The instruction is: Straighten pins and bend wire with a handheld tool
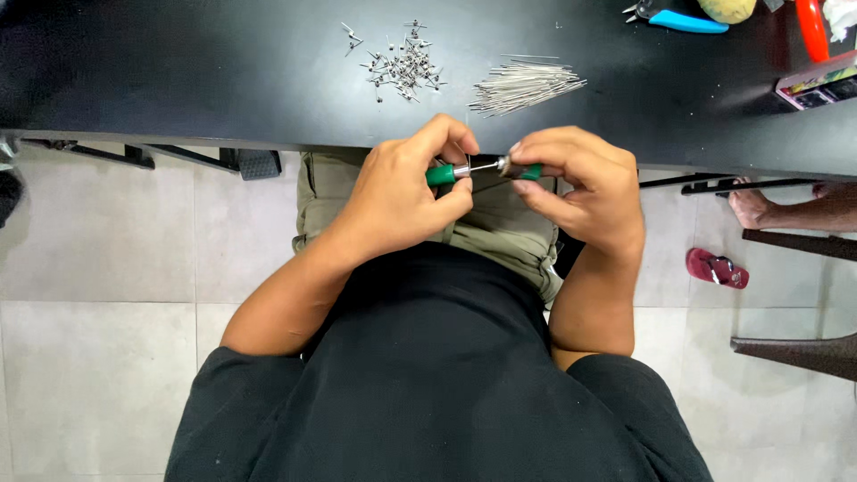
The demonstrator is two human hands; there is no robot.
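Green-handled tool (482,169) between left hand (402,192) and right hand (585,183) grips.

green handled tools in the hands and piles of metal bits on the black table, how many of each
green-handled tools: 2, one in the left hand at, one in the right hand at
piles of metal pieces: 2, small bent parts, straight pins
total: 4

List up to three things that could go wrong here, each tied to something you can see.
1. Both hands, left hand and right hand, work the green tool over the lap, off the table; a dropped part may fall to the floor.
2. The loose pins and wires could scatter if bumped.
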